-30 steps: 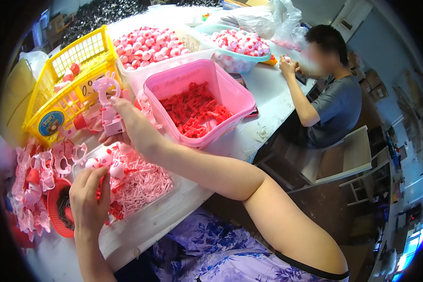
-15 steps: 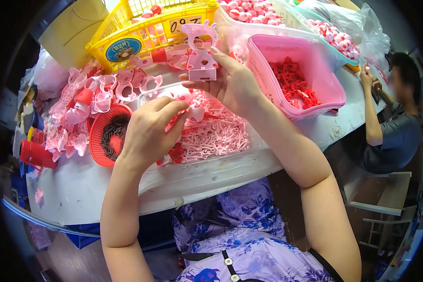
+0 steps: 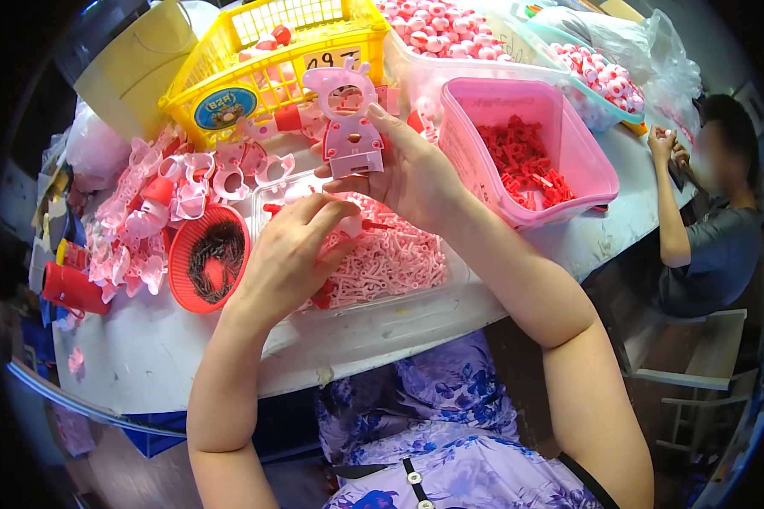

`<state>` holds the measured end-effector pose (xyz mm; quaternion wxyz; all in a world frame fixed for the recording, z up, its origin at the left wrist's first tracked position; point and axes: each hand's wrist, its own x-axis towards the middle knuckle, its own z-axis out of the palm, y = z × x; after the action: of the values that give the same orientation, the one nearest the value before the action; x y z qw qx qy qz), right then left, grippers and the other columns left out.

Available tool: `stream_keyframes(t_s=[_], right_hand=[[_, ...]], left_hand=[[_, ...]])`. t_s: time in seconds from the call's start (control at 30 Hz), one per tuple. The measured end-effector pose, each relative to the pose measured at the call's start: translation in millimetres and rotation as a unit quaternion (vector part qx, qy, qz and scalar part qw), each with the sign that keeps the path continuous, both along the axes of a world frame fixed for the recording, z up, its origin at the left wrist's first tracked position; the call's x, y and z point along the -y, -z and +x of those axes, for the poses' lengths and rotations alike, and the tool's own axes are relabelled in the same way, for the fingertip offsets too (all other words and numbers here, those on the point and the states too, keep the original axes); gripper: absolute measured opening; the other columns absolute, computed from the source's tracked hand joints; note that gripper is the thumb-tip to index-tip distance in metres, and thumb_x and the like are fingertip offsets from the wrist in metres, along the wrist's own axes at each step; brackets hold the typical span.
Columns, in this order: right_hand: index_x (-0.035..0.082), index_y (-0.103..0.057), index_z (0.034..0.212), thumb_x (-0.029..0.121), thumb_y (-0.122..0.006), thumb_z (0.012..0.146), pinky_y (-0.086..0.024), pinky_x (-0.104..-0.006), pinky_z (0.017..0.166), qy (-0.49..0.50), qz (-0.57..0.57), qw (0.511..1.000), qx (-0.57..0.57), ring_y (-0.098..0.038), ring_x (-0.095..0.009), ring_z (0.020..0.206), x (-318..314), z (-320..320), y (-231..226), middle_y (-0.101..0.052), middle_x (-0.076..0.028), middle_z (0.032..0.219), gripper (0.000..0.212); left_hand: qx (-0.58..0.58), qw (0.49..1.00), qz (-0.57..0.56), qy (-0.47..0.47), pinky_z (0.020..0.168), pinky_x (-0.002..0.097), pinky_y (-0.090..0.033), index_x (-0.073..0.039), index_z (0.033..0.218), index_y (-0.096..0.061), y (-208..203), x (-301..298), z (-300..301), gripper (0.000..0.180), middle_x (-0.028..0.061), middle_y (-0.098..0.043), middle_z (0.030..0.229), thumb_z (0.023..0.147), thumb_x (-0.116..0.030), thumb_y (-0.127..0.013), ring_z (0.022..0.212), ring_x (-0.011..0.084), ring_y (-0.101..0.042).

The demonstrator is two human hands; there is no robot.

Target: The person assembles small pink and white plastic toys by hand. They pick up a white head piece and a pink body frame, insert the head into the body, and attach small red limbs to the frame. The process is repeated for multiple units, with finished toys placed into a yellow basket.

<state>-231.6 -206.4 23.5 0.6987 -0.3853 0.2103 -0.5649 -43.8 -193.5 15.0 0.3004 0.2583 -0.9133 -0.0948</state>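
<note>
My right hand [image 3: 416, 174] holds a pink plastic toy shell [image 3: 353, 136] upright, with eared ring top, rounded body and square base, between thumb and fingers. My left hand [image 3: 289, 250] is curled closed around a small pale pink part with red bits [image 3: 348, 224], mostly hidden by the fingers. Both hands are above a clear tray [image 3: 399, 304] of small pink stick-like pieces [image 3: 390, 263]. Close to my left wrist stands a red round basket [image 3: 178, 271] of dark screws [image 3: 205, 276].
Pink shells [image 3: 136, 229] are heaped at the left. Behind stand a yellow basket [image 3: 267, 85] and a clear bin [image 3: 416, 72] of pink-white balls. A pink tub [image 3: 590, 161] holds red parts. At the right sits another person [image 3: 717, 246].
The shell in my right hand has come slightly lower and to the left. My left hand has dropped a little, and its small part is more covered by the fingers.
</note>
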Motion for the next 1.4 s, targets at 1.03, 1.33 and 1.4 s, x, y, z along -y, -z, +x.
stream_keyframes(t_s=[1.03,1.33,1.4], right_hand=[[0.002,-0.042,0.131,0.040,-0.040,0.101,-0.058,-0.0401,0.084,0.069,-0.011,0.998,0.009,-0.067,-0.031,0.096,3.3,-1.8,2.5,-0.063,-0.015,0.112,0.048],[0.002,-0.042,0.131,0.040,-0.040,0.101,-0.058,-0.0395,0.083,0.072,-0.007,0.997,0.009,-0.067,-0.029,0.096,2.7,0.2,1.6,-0.063,-0.016,0.112,0.049],[0.002,-0.042,0.131,0.041,-0.040,0.101,-0.058,-0.0395,0.083,0.075,-0.002,0.997,0.004,-0.067,-0.029,0.096,1.1,1.1,0.1,-0.063,-0.015,0.112,0.049]], left_hand=[[0.091,0.971,0.203,-0.087,0.063,0.0299,-0.045,0.001,0.082,-0.067,-40.3,4.3,41.4,0.011,0.0078,-0.062,0.077,0.074,-0.005,-0.072,0.068,0.0164,-0.057],[0.184,0.944,0.275,0.014,0.066,0.0336,-0.047,-0.003,0.082,-0.068,-46.2,-2.9,44.3,0.015,0.0083,-0.062,0.076,0.068,-0.004,-0.073,0.073,0.0218,-0.061],[0.199,0.942,0.269,0.023,0.066,0.0339,-0.048,-0.003,0.082,-0.068,-46.3,-7.6,42.0,0.015,0.0086,-0.061,0.076,0.068,-0.004,-0.073,0.073,0.0225,-0.061]])
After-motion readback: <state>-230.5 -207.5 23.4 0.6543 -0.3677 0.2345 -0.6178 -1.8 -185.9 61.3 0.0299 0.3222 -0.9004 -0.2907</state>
